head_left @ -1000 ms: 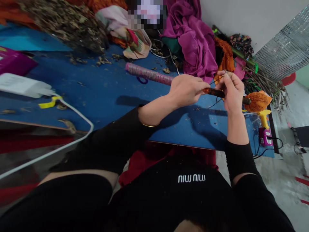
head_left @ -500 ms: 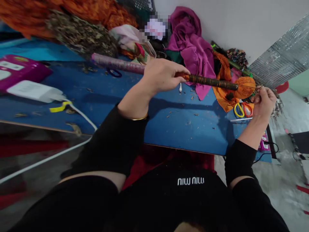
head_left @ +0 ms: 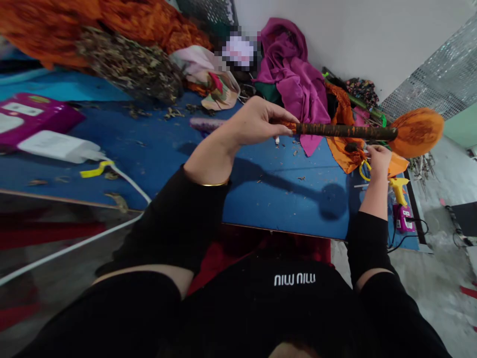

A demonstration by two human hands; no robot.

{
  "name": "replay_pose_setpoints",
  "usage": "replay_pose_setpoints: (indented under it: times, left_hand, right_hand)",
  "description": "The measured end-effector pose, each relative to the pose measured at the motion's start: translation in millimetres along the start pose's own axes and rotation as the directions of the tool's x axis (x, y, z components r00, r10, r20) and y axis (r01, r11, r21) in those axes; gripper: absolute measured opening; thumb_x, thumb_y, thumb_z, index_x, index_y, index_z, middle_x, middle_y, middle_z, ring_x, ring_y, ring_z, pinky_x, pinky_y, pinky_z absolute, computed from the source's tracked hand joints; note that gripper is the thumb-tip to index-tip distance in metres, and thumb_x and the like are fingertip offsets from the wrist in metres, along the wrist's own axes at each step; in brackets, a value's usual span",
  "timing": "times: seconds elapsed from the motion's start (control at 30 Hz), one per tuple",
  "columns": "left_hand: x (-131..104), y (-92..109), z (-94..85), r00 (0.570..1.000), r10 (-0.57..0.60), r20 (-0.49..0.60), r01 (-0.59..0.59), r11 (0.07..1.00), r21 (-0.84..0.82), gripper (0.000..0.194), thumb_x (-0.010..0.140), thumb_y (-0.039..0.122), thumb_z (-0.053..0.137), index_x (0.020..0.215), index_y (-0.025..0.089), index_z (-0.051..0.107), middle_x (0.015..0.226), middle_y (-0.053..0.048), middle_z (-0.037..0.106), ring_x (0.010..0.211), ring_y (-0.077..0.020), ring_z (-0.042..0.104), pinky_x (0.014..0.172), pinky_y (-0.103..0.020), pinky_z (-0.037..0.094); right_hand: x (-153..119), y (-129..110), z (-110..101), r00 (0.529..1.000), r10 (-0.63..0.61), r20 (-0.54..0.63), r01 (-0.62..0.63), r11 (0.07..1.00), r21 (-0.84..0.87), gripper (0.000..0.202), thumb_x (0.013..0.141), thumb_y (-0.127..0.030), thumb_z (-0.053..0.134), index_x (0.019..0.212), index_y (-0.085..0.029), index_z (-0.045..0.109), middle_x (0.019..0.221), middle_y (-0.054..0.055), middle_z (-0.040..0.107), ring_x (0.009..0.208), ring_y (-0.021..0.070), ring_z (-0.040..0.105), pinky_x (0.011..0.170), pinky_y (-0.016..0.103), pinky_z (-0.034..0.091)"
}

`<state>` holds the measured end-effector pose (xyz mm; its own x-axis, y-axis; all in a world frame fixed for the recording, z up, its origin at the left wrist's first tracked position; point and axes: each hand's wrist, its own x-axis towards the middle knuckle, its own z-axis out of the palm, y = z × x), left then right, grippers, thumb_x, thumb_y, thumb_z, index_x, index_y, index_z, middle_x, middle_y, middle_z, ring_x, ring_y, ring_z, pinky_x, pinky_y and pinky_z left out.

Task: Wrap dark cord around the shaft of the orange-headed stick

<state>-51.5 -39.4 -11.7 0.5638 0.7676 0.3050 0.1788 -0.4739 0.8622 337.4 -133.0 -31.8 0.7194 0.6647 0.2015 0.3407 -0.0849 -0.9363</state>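
Note:
My left hand (head_left: 248, 122) is closed around the left end of a dark brown stick (head_left: 335, 130) banded with orange, held level above the blue table. At the stick's right end is a rounded bulb of orange cloth (head_left: 417, 132), slightly blurred. A pinkish-purple rod (head_left: 206, 124) shows behind my left wrist; whether it joins the stick is hidden. My right hand (head_left: 378, 158) is below the stick, fingertips pinched; what they hold is too small to make out. Close by are a dark lump (head_left: 351, 147), orange cloth (head_left: 345, 156) and yellow-handled scissors (head_left: 365, 170), partly covered by my hand.
A yellow glue gun (head_left: 399, 190) and a purple power box (head_left: 404, 218) with black cords are at the right. Magenta cloth (head_left: 294, 74), dried plant matter (head_left: 130, 64) and orange fabric (head_left: 156, 25) lie along the back. A white adapter (head_left: 59, 145) with its cable is at left.
My right hand has moved left and down from the stick's tip, where it pulled a thin strand. The orange bulb now sits further right at the stick's end. Less of the purple rod shows.

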Motion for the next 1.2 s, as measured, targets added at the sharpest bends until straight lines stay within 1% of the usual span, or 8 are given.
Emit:
replay_pose_setpoints:
  times: [0.1,0.2,0.4,0.5,0.7,0.83,0.93,1.2]
  left_hand:
    - [1,5,15.1,0.999,-0.04,-0.037,0.037,0.997,-0.074,0.033,0.08,0.025,0.074,0.11,0.021,0.088,0.08,-0.005,0.08,0.063,-0.0142,0.065,0.062,-0.028,0.051]
    - [1,12,25.8,0.995,-0.065,-0.076,0.051,0.985,-0.167,0.031,0.08,0.02,0.074,0.108,0.019,0.087,0.08,-0.005,0.079,0.059,-0.0113,0.061,0.06,-0.027,0.051]
    - [0,20,29.9,0.993,-0.096,-0.062,0.076,0.961,-0.267,0.029,0.077,0.018,0.077,0.104,0.015,0.088,0.07,-0.003,0.076,0.056,-0.0103,0.059,0.057,-0.025,0.051]
    - [1,20,28.9,0.991,-0.111,-0.078,0.083,0.952,-0.295,0.027,0.075,0.015,0.077,0.1,0.015,0.088,0.066,-0.001,0.073,0.053,-0.0083,0.055,0.054,-0.022,0.047]
    - [5,19,38.6,0.986,-0.154,-0.064,0.116,0.909,-0.4,0.021,0.073,0.011,0.076,0.091,0.012,0.086,0.062,0.0,0.071,0.049,-0.0065,0.051,0.049,-0.02,0.043]
    - [6,19,50.8,0.983,-0.184,-0.017,0.158,0.884,-0.439,0.018,0.071,0.006,0.073,0.084,0.012,0.085,0.059,0.001,0.069,0.048,-0.006,0.05,0.048,-0.019,0.042]
    - [7,18,55.1,0.98,-0.199,0.001,0.18,0.883,-0.434,0.019,0.072,0.006,0.073,0.084,0.013,0.085,0.057,0.001,0.068,0.046,-0.0063,0.05,0.048,-0.02,0.041]
    - [5,13,42.2,0.959,-0.256,0.122,0.284,0.861,-0.422,0.03,0.067,0.011,0.082,0.097,0.013,0.085,0.059,0.0,0.068,0.049,-0.0097,0.055,0.047,-0.022,0.039]
  right_hand:
    - [-26,-12,29,0.949,-0.314,-0.033,0.28,0.885,-0.371,0.008,0.078,-0.016,0.07,0.085,-0.02,0.07,0.115,0.013,0.073,0.12,0.0278,0.065,0.119,0.049,0.044]
    - [-61,-28,68,0.828,-0.465,0.313,0.524,0.841,-0.137,0.023,0.093,-0.041,0.065,0.103,-0.022,0.074,0.116,0.012,0.076,0.119,0.0255,0.068,0.118,0.047,0.048]
    - [-122,-44,106,0.696,-0.404,0.594,0.262,0.913,0.314,0.044,0.087,-0.066,0.073,0.103,-0.025,0.073,0.095,0.003,0.077,0.092,0.0175,0.073,0.094,0.035,0.06]
    - [-133,-53,97,0.745,-0.44,0.501,0.366,0.898,0.245,0.039,0.096,-0.059,0.065,0.081,-0.023,0.07,0.069,-0.002,0.063,0.066,0.0134,0.061,0.072,0.031,0.054]
    - [-145,-66,88,0.654,-0.684,0.323,0.56,0.725,0.402,0.033,0.099,-0.052,0.063,0.08,-0.027,0.071,0.1,0.006,0.073,0.115,0.024,0.071,0.11,0.048,0.055]
    - [-150,-63,97,0.748,-0.546,0.378,0.295,0.783,0.547,0.041,0.093,-0.062,0.067,0.074,-0.026,0.063,0.064,-0.002,0.058,0.062,0.0156,0.063,0.079,0.039,0.061]
    - [-150,-64,100,0.854,-0.409,0.32,0.162,0.796,0.584,0.04,0.085,-0.059,0.077,0.071,-0.024,0.062,0.054,-0.007,0.043,0.046,0.0077,0.037,0.05,0.027,0.036]
    - [-150,-68,99,0.881,-0.376,0.287,0.172,0.819,0.547,0.037,0.086,-0.052,0.077,0.069,-0.023,0.062,0.055,-0.008,0.043,0.049,0.0061,0.031,0.053,0.027,0.028]
